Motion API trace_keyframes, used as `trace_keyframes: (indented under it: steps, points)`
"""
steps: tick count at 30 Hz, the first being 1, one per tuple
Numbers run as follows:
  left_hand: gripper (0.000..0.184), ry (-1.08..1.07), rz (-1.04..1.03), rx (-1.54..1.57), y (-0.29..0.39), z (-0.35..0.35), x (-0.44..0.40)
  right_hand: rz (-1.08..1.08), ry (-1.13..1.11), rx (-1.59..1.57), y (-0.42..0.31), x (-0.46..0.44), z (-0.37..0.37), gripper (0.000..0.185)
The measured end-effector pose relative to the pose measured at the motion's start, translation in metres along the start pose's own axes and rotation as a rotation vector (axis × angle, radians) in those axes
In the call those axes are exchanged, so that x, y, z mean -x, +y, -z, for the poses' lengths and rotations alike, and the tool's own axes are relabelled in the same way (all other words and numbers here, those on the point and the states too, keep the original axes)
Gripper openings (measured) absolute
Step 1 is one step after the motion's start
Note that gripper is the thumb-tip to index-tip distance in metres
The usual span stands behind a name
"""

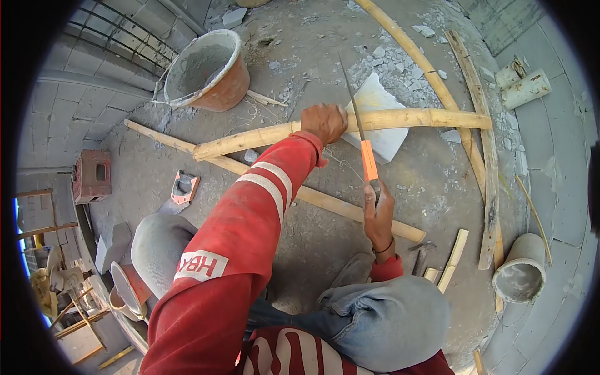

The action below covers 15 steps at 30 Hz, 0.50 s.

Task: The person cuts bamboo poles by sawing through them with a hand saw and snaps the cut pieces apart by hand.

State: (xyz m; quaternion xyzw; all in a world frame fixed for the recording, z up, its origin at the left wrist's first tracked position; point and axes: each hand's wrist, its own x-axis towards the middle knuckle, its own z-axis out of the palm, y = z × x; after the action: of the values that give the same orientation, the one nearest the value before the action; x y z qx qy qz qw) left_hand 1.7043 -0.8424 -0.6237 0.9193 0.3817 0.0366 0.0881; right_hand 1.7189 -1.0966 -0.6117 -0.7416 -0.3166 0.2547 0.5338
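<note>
My left hand (324, 123) is closed over a bamboo pole (431, 117), which lies across the view above a pale slab (387, 142). In my right hand (379, 217) is the orange handle of a handsaw (369, 161). The saw's thin blade points away from me and crosses the bamboo just right of my left hand. Whether the teeth have cut into it, I cannot tell. A second bamboo pole (337, 204) runs diagonally beneath the first one's left end.
A mortar-stained bucket (228, 87) stands at upper left. Another long bamboo pole (415, 53) and a weathered plank (480, 112) lie at right. Nearby are a hammer (422, 253), a grey bucket (522, 269), rubble (406, 72) and an orange-handled tool (185, 187).
</note>
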Motion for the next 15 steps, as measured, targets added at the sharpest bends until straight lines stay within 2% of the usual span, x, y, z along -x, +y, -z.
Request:
trace_keyframes:
  steps: [1,3,6,7,8,10,13,15]
  points:
    - [0.043,0.006,-0.001,0.005,0.002,0.002,-0.002,-0.093,-0.028,-0.011,0.003,0.033,0.011,0.036]
    - [0.044,-0.04,0.002,0.004,0.001,0.003,-0.001,-0.05,0.009,0.093,0.031,0.117,0.033,0.042]
    - [0.044,-0.115,0.005,0.029,0.001,0.009,-0.003,-0.135,-0.008,0.013,0.018,0.138,0.048,0.046]
    - [0.044,-0.13,0.006,0.027,-0.002,0.005,0.003,-0.15,-0.009,-0.05,0.029,0.126,0.04,0.047]
    - [0.045,-0.091,0.002,0.031,-0.003,0.002,0.001,-0.148,-0.004,-0.109,0.022,0.075,0.025,0.047]
    - [0.045,-0.032,-0.014,0.035,0.002,-0.001,-0.001,0.066,0.074,0.106,0.031,-0.012,-0.012,0.041]
    - [0.045,-0.044,0.032,0.026,-0.002,0.004,0.0,0.14,0.068,0.053,-0.005,-0.038,-0.02,0.034]
    - [0.045,-0.033,0.021,-0.004,0.002,0.004,0.001,-0.018,-0.001,0.04,-0.009,0.005,0.0,0.037]
